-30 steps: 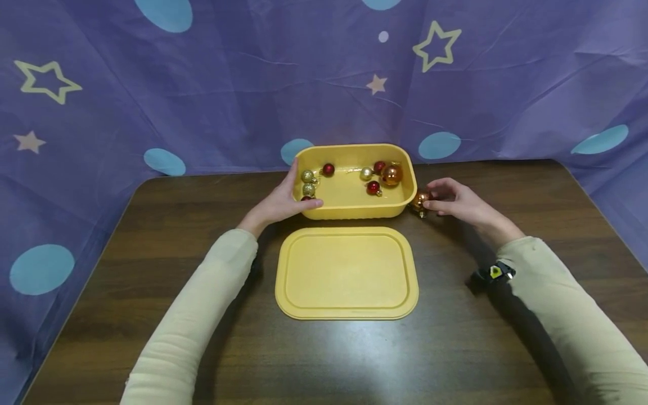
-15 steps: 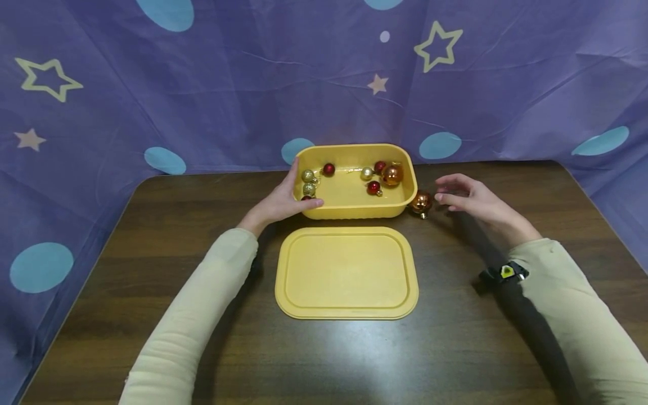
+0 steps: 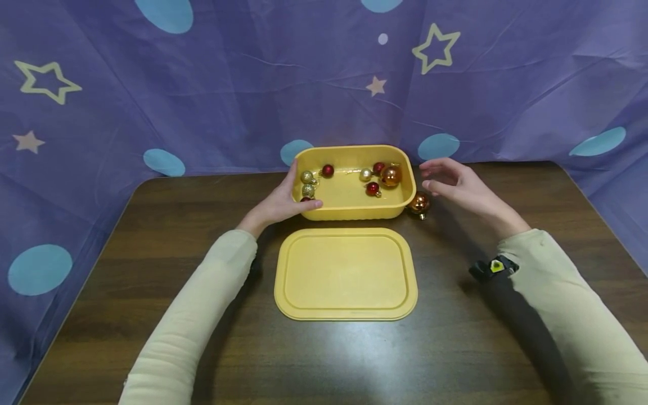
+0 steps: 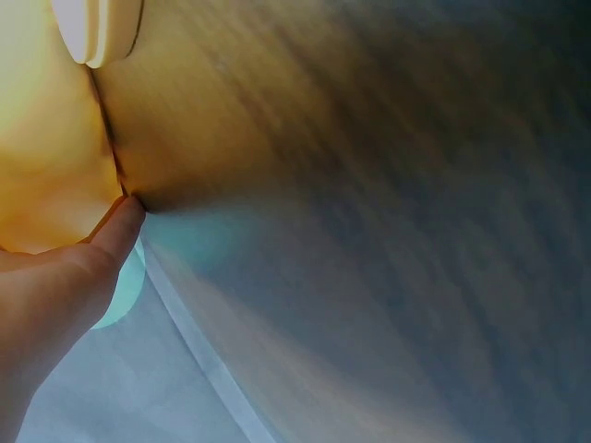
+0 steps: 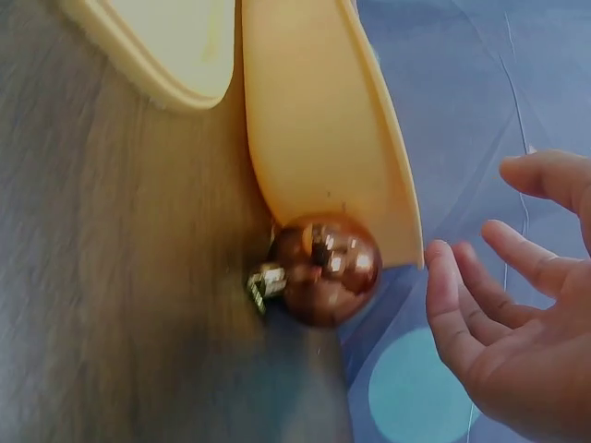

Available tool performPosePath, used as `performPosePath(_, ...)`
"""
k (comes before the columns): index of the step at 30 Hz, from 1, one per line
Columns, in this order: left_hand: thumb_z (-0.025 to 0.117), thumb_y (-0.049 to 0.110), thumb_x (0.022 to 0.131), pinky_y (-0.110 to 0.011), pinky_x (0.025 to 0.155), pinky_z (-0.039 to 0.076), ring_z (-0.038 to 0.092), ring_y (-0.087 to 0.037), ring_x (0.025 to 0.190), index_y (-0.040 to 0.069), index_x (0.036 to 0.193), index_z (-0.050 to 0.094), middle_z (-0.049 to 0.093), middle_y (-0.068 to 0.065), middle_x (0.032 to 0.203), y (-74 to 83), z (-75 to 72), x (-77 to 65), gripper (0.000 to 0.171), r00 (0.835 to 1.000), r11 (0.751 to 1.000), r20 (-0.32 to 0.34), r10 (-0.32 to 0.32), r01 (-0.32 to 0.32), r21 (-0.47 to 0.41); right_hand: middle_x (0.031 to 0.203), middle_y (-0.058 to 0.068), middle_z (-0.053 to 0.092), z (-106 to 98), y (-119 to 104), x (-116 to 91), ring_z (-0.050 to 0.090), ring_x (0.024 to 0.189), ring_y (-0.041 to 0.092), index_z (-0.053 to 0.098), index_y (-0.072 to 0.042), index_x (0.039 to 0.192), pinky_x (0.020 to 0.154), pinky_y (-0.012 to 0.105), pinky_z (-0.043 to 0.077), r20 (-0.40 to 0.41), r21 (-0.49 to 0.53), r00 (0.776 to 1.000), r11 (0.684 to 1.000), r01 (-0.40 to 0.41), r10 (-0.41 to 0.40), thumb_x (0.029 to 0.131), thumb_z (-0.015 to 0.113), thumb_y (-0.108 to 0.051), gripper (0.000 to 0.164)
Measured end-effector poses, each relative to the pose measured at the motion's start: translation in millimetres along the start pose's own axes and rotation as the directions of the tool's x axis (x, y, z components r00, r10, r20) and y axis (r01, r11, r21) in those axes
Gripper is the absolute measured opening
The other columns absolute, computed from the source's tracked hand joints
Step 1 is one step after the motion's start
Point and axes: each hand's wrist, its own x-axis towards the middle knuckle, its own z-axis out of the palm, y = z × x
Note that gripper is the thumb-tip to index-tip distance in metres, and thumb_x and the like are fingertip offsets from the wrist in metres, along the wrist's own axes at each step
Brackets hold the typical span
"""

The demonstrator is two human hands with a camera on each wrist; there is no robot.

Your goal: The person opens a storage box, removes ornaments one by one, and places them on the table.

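My left hand (image 3: 278, 203) holds the left end of a yellow plastic box (image 3: 354, 212), its thumb over the front rim. In the left wrist view, that hand (image 4: 69, 286) lies against the box wall (image 4: 55, 148). Inside the box are several small red and gold baubles, such as a red bauble (image 3: 373, 189) and a gold bauble (image 3: 307, 190), plus a larger copper bauble (image 3: 391, 175). Another copper bauble (image 3: 419, 203) sits on the table beside the box's right end. Above and right of it hovers my right hand (image 3: 463, 188), fingers loosely bent, holding nothing.
A yellow lid (image 3: 346, 274) lies flat on the dark wooden table (image 3: 354, 360), just in front of the box. Behind the table hangs a purple curtain (image 3: 243, 101) with stars and blue dots.
My right hand has let go of the copper bauble outside the box, drawn back to the right, then come leftward and up over it. The left hand and box stay put.
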Motion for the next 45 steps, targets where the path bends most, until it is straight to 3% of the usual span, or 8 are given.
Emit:
performPosePath(13,0.07,0.014,0.089,-0.044,0.114,0.007,0.003,-0.035,0.144,0.001,0.15,-0.018,-0.007,-0.024,0.157,1.4,-0.1,0.1,0.108,1.0,0.999,-0.008,-0.011,0.011,0.048,0.122,0.026,0.055,22.5,-16.2,20.4,0.059,0.103,0.016,0.052,0.01,0.124,0.08,0.018,0.048,0.051,-0.022,0.996,0.997,0.071,-0.07,0.093,0.06,-0.007,0.036)
performPosePath(18,0.072,0.016,0.088,-0.044,0.114,0.007,0.002,-0.034,0.144,0.003,0.15,-0.018,-0.008,-0.021,0.158,-13.2,-0.4,7.9,0.11,1.0,0.999,-0.015,-0.008,0.008,0.045,0.119,0.024,0.057,32.8,-17.9,30.4,0.059,0.103,0.022,0.055,0.009,0.122,0.08,0.019,0.048,0.097,-0.046,0.993,0.996,0.075,-0.07,0.094,0.061,-0.008,0.033)
performPosePath(22,0.073,0.023,0.087,-0.044,0.114,0.008,0.002,-0.03,0.145,0.011,0.151,-0.02,-0.009,-0.015,0.159,-31.7,-0.6,16.9,0.114,1.0,0.999,-0.022,0.002,-0.001,0.054,0.119,0.023,0.057,41.5,-19.7,37.9,0.059,0.102,0.026,0.057,0.008,0.122,0.077,0.021,0.049,0.111,-0.053,0.993,0.997,0.051,-0.044,0.094,0.06,-0.006,0.031)
performPosePath(26,0.074,0.031,0.086,-0.042,0.114,0.009,0.003,-0.026,0.145,0.014,0.151,-0.021,-0.009,-0.012,0.159,-37.7,-1.3,19.6,0.117,0.999,0.997,-0.029,0.019,-0.016,0.078,0.119,0.025,0.057,50.3,-21.9,45.9,0.059,0.101,0.027,0.057,0.009,0.121,0.079,0.021,0.048,0.121,-0.056,0.992,0.997,0.046,-0.039,0.094,0.059,-0.004,0.03)
performPosePath(31,0.076,0.032,0.085,-0.042,0.114,0.01,0.004,-0.026,0.145,0.013,0.152,-0.02,-0.008,-0.013,0.16,-39.0,-0.9,20.5,0.118,0.999,0.997,-0.037,0.027,-0.024,0.076,0.114,0.025,0.059,62.3,-23.0,54.6,0.057,0.098,0.022,0.059,0.01,0.118,0.081,0.022,0.045,0.096,-0.088,0.995,0.995,0.04,-0.032,0.093,0.059,-0.005,0.029)
performPosePath(38,0.075,0.029,0.086,-0.041,0.114,0.01,0.003,-0.025,0.145,0.013,0.152,-0.019,-0.009,-0.012,0.16,-37.2,-0.6,19.5,0.116,0.999,0.997,-0.039,0.017,-0.014,0.076,0.109,0.023,0.062,72.4,-18.5,63.1,0.057,0.092,0.019,0.059,0.01,0.116,0.077,0.023,0.045,0.034,-0.014,0.998,0.999,-0.048,0.048,0.094,0.058,-0.004,0.026)
performPosePath(45,0.075,0.031,0.085,-0.041,0.114,0.009,0.002,-0.024,0.145,0.015,0.152,-0.019,-0.008,-0.012,0.16,-36.8,-0.8,19.5,0.117,0.999,0.997,-0.042,0.012,-0.009,0.078,0.112,0.024,0.06,75.1,-16.1,70.3,0.056,0.096,0.023,0.057,0.01,0.118,0.078,0.023,0.044,0.058,-0.039,0.995,0.996,-0.079,0.081,0.093,0.059,-0.003,0.028)
